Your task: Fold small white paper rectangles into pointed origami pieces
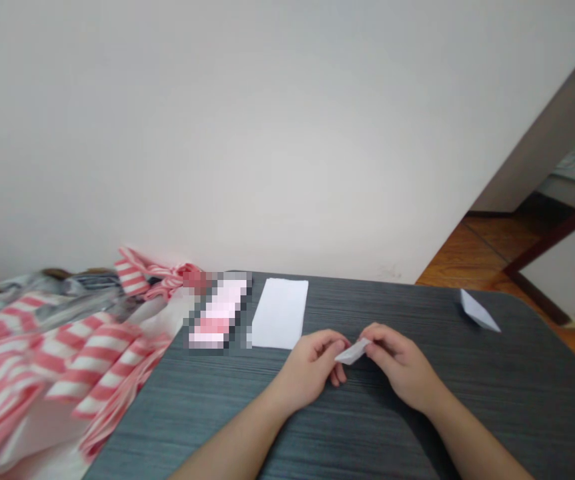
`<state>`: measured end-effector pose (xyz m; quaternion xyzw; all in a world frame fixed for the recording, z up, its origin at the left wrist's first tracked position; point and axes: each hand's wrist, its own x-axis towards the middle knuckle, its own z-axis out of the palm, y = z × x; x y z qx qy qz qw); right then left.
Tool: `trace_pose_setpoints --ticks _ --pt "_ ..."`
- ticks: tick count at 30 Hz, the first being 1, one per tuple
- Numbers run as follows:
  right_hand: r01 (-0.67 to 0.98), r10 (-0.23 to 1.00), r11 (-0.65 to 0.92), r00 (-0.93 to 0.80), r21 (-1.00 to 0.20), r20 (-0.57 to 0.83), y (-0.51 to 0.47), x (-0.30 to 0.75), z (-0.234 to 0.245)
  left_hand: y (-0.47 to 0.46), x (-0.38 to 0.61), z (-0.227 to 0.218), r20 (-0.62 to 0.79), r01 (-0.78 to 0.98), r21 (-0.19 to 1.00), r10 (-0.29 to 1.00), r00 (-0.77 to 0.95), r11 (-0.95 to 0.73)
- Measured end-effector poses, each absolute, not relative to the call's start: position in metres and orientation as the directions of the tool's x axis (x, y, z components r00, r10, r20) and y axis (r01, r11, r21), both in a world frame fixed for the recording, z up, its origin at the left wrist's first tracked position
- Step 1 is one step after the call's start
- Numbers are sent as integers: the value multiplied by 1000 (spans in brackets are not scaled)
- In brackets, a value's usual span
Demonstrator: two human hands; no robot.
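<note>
A small folded white paper [351, 353] is pinched at its ends by the left hand [312, 367] and right hand [405, 367], fingers curled, over a wood-grained dark tabletop [522, 393]. Smooth rectangular paper [280, 313] is laid beyond; striped fabric [90, 353] is heaped at left.

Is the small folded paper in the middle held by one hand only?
No, the left hand and the right hand both hold the folded paper, one at each end.

table [487, 400] is dark grey, kinda streaky; folded paper [351, 352] is plain white; cloth [90, 360] has pinky-red and white stripes
</note>
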<state>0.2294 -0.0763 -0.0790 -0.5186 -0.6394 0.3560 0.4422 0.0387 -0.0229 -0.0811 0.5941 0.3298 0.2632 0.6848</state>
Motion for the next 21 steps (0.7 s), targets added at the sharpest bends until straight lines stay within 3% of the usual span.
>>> trace_pose_setpoints --ticks 5,8,12,16,21 --pt "401 977 211 -114 -892 180 -77 230 -79 -22 37 -80 -121 -56 976 736 666 210" --pt "410 984 176 -104 -895 146 -76 228 -82 -23 37 -79 -135 10 985 722 679 174" --pt "288 998 69 -33 -955 62 -76 225 -88 -25 38 -78 -185 96 982 731 656 162" --pt "190 999 24 -29 -982 18 -77 224 -89 -24 39 -79 -189 57 979 769 610 196" --pt "274 999 1 -44 -962 -11 -76 226 -86 -23 39 -78 -182 31 978 765 618 208"
